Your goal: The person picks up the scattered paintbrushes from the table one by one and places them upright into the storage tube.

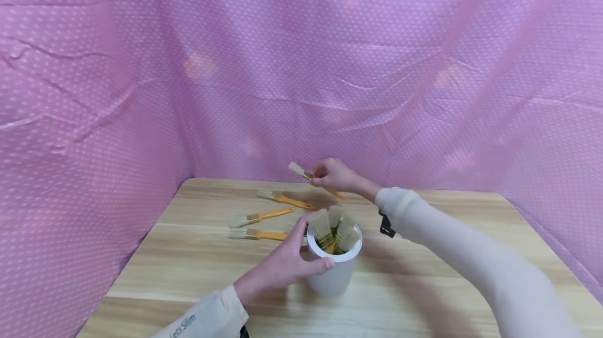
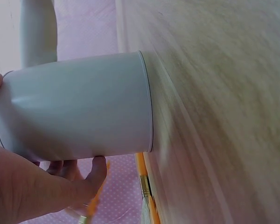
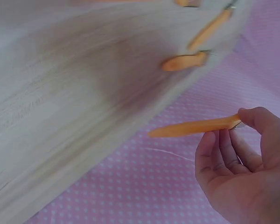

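Note:
My left hand [image 1: 289,257] grips a white cylindrical container [image 1: 332,278] near its rim, thumb on the near side. The container stands upright on the table, and several flat paintbrushes [image 1: 347,233] are in it, bristles up. Beyond it, above the back of the table, my right hand [image 1: 338,176] pinches another paintbrush [image 1: 307,175] near the metal band. Its bristles point left, and its orange handle [image 3: 191,128] sticks out past the fingers in the right wrist view.
Three paintbrushes lie left of the container: one at the back [image 1: 294,202], a middle one [image 1: 264,215] and a nearer one [image 1: 264,234] partly behind my left hand. Pink dotted cloth [image 1: 301,92] hangs around the wooden table [image 1: 198,265].

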Available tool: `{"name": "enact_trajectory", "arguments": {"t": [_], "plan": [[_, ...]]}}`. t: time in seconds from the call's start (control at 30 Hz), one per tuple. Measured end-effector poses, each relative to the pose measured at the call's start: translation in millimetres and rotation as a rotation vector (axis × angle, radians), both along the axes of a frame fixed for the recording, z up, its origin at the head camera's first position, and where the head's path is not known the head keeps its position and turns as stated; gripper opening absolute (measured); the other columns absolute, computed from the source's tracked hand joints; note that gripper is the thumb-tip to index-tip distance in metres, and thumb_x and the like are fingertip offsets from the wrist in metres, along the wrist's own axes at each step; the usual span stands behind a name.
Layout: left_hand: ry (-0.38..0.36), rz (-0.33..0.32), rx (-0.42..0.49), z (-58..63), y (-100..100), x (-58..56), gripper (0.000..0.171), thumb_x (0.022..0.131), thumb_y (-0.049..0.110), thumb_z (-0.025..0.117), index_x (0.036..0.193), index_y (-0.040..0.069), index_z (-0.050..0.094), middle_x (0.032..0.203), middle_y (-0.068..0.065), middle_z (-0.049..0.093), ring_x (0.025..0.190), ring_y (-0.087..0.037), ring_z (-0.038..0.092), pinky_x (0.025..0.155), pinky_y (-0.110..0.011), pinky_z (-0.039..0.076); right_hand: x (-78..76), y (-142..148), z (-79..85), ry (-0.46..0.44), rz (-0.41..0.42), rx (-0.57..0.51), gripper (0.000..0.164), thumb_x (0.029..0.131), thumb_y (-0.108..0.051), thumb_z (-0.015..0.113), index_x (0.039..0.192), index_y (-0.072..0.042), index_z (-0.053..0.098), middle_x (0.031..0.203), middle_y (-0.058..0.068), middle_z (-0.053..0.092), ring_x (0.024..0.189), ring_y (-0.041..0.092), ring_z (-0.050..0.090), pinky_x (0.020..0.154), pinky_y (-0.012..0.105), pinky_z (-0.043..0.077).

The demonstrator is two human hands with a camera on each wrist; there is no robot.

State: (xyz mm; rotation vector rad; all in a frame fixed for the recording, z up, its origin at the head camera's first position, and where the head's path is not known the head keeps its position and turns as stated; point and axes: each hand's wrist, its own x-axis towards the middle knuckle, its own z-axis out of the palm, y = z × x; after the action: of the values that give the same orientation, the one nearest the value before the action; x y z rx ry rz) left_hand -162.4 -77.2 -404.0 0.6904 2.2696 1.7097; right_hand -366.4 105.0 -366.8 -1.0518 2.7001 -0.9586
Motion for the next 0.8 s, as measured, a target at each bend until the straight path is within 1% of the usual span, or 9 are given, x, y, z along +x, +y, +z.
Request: {"name": "enact_trajectory", "arguments": {"t": [0.13,0.2,0.37,0.47,0.53,0.6,0.67,0.77,0.8], "plan": [[0.012,-0.007,0.001,0.7,-1,-0.2,0.090,0.088,0.042,0.081,0.155,0.042,0.021,0.151,0.006,0.038,0.136,-0.021,0.044,0.109,-0.051,0.037,18.4,8,16.5,-0.007,-0.010,-0.073,0.021,0.094,-0.011,0.075,0.111,0.000,0.070,0.090,0.003,0.074,0.081,0.015,0.070,0.073,0.031,0.058],[0.012,-0.008,0.000,0.8,-2,-0.1,0.090,0.088,0.042,0.081,0.155,0.042,0.021,0.151,0.006,0.037,0.138,-0.020,0.041,0.111,-0.053,0.034,29.2,15,24.2,-0.003,-0.025,-0.100,0.021,0.093,-0.011,0.076,0.110,0.000,0.071,0.089,0.002,0.073,0.080,0.016,0.069,0.073,0.031,0.057],[-0.018,-0.007,-0.003,1.3,-2,-1.4,0.090,0.087,0.044,0.081,0.155,0.043,0.022,0.151,0.004,0.039,0.136,-0.026,0.043,0.111,-0.059,0.031,56.2,34,43.9,0.004,-0.066,-0.169,0.024,0.091,-0.012,0.077,0.112,-0.002,0.070,0.091,0.003,0.071,0.083,0.021,0.068,0.077,0.034,0.057],[-0.015,0.001,-0.015,2.5,-3,-3.2,0.092,0.086,0.045,0.082,0.156,0.040,0.022,0.150,0.004,0.041,0.134,-0.030,0.046,0.111,-0.058,0.032,70.5,45,55.4,0.009,-0.057,-0.216,0.025,0.092,-0.011,0.076,0.114,-0.002,0.069,0.094,0.005,0.071,0.088,0.023,0.068,0.082,0.035,0.057],[-0.017,0.002,-0.016,3.9,-4,-3.9,0.093,0.086,0.045,0.082,0.157,0.038,0.021,0.150,0.004,0.041,0.135,-0.031,0.046,0.111,-0.059,0.032,80.4,52,63.8,0.006,-0.049,-0.254,0.026,0.092,-0.010,0.076,0.115,-0.001,0.068,0.097,0.006,0.071,0.091,0.025,0.067,0.085,0.035,0.057],[-0.011,0.002,-0.022,4.7,-4,-4.8,0.095,0.086,0.046,0.082,0.158,0.035,0.021,0.150,0.004,0.041,0.135,-0.029,0.045,0.111,-0.058,0.032,91.0,59,72.5,-0.005,-0.049,-0.293,0.026,0.092,-0.009,0.076,0.116,-0.002,0.068,0.099,0.007,0.071,0.093,0.026,0.067,0.087,0.036,0.056],[-0.006,-0.006,-0.019,5.0,-4,-5.7,0.096,0.086,0.045,0.082,0.158,0.033,0.020,0.150,0.005,0.040,0.137,-0.025,0.043,0.111,-0.057,0.033,102.6,66,81.4,-0.022,-0.062,-0.332,0.026,0.092,-0.010,0.077,0.115,-0.002,0.068,0.101,0.008,0.071,0.094,0.026,0.067,0.088,0.035,0.056],[0.007,-0.017,-0.015,4.0,-3,-6.2,0.095,0.086,0.043,0.082,0.158,0.035,0.021,0.150,0.007,0.039,0.138,-0.018,0.041,0.111,-0.054,0.034,120.5,73,93.9,-0.084,-0.079,-0.426,0.026,0.092,-0.008,0.076,0.116,-0.001,0.067,0.102,0.012,0.071,0.096,0.027,0.068,0.086,0.037,0.057],[0.005,-0.018,-0.015,3.5,-3,-5.9,0.094,0.086,0.043,0.082,0.157,0.036,0.021,0.150,0.007,0.039,0.138,-0.019,0.041,0.111,-0.053,0.034,126.1,75,97.5,-0.112,-0.076,-0.466,0.026,0.093,-0.007,0.075,0.116,0.000,0.066,0.103,0.013,0.071,0.096,0.027,0.068,0.086,0.038,0.058]]}}
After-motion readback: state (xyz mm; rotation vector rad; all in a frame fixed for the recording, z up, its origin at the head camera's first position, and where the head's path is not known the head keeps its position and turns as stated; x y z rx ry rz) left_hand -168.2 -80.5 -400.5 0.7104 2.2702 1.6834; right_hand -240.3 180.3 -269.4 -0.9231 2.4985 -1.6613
